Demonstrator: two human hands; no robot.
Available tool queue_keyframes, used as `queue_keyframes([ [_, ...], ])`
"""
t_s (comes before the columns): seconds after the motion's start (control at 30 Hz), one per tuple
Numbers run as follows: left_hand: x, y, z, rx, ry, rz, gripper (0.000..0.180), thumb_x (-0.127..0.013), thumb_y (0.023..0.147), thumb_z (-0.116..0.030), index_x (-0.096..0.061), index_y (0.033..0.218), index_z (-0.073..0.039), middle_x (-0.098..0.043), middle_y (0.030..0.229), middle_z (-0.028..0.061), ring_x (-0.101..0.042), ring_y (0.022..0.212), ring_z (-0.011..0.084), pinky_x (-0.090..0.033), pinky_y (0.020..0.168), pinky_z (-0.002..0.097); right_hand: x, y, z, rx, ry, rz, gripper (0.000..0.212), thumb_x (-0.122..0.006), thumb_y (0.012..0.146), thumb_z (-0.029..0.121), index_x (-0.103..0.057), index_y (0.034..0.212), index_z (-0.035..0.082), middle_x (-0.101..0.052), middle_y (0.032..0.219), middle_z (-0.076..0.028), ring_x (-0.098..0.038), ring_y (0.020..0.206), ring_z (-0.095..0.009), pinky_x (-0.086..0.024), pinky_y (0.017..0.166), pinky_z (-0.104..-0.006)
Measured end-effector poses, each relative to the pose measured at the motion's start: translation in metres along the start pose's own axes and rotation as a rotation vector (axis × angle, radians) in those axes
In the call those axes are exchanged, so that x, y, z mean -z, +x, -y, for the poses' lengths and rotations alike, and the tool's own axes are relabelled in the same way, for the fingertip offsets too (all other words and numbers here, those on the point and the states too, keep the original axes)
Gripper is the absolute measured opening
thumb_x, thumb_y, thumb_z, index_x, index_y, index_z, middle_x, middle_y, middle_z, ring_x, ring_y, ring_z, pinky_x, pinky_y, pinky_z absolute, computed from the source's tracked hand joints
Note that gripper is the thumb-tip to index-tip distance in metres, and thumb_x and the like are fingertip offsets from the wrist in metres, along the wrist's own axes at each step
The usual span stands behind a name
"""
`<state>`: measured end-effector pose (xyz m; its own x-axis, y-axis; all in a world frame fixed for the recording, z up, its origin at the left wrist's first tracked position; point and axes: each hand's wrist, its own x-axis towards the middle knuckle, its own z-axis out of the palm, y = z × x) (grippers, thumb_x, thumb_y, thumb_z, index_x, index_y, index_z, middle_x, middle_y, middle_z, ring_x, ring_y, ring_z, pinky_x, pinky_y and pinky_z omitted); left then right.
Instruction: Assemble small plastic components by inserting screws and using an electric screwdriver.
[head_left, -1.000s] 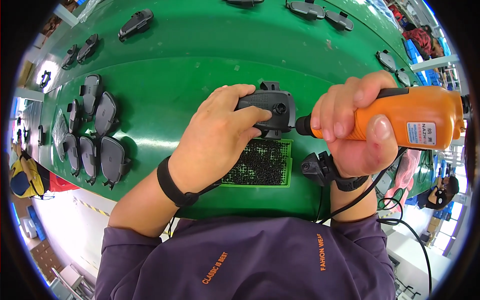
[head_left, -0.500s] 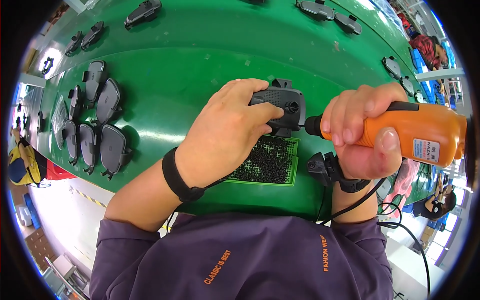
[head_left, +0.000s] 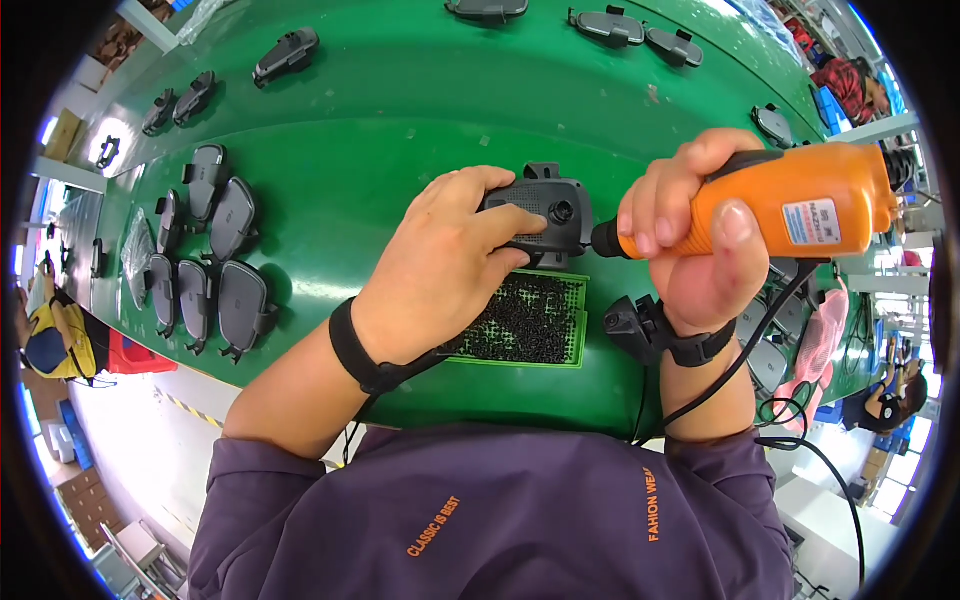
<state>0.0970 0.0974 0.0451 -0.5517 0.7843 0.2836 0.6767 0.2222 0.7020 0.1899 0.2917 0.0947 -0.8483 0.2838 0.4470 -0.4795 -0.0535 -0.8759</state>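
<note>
My left hand (head_left: 440,255) is closed round a black phone holder (head_left: 563,196), steadying it on the green table with its back and round socket facing up. In my right hand (head_left: 690,225) is an orange electric screwdriver (head_left: 800,205), gripped by its body and lying almost level. The black nose of the screwdriver points left, and its thin bit meets the right-hand edge of the holder; the exact contact spot is too small to make out. Just below the holder lies a green tray (head_left: 582,322) full of small black screws, partly hidden by my left hand.
More phone holders (head_left: 241,305) stand in a group on the left, and others (head_left: 610,27) lie along the far side. A black cable (head_left: 765,330) hangs from the screwdriver. Past my right wrist is a pink mesh bag (head_left: 822,330). Other people (head_left: 855,90) are at the edges.
The screwdriver and my right hand have shifted slightly left and up, along with the view. My left hand stays on the holder.
</note>
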Motion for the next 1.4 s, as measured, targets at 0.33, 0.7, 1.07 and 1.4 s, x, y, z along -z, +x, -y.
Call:
queue_keyframes([
  [0.33, 0.012, -0.027, -0.034, -0.174, 0.192, 0.356, 0.022, -0.075, 0.078, -0.012, -0.068, 0.099, -0.009, -0.059, 0.094, 0.0083, -0.059, 0.088, 0.0279, -0.045, 0.078, 0.039, -0.003, -0.01, 0.071, 0.138, -0.004, -0.015, 0.053, -0.068, 0.09, 0.034, -0.047, 0.123, 0.0, -0.056, 0.073, -0.007, -0.057, 0.063, -0.018, -0.051, 0.065, -0.0363],
  [0.7, -0.005, -0.03, -0.016, -0.259, 0.207, 0.249, 0.009, -0.064, 0.083, -0.011, -0.058, 0.088, -0.007, -0.053, 0.084, 0.0085, -0.056, 0.081, 0.0269, -0.043, 0.074, 0.0389, -0.005, -0.005, 0.083, 0.108, -0.294, 0.072, 0.064, -0.074, 0.086, 0.039, -0.044, 0.126, 0.0, -0.059, 0.079, -0.007, -0.062, 0.073, -0.021, -0.053, 0.073, -0.0375],
  [1.07, -0.004, -0.023, -0.017, -0.228, 0.11, 0.294, 0.012, -0.069, 0.085, -0.013, -0.06, 0.087, -0.007, -0.055, 0.083, 0.0088, -0.057, 0.081, 0.028, -0.045, 0.076, 0.0399, -0.008, -0.006, 0.081, 0.001, -0.146, 0.028, 0.06, -0.072, 0.086, 0.037, -0.044, 0.123, -0.001, -0.052, 0.07, -0.003, -0.053, 0.061, -0.015, -0.049, 0.062, -0.0315],
  [1.4, -0.008, -0.013, -0.028, -0.059, -0.298, 0.064, 0.013, -0.076, 0.08, -0.008, -0.066, 0.087, -0.004, -0.064, 0.08, 0.0101, -0.062, 0.071, 0.0301, -0.05, 0.064, 0.0384, -0.008, -0.011, 0.073, -0.048, -0.019, 0.105, 0.054, -0.069, 0.088, 0.037, -0.045, 0.122, 0.004, -0.054, 0.069, -0.001, -0.054, 0.058, -0.015, -0.05, 0.061, -0.032],
])
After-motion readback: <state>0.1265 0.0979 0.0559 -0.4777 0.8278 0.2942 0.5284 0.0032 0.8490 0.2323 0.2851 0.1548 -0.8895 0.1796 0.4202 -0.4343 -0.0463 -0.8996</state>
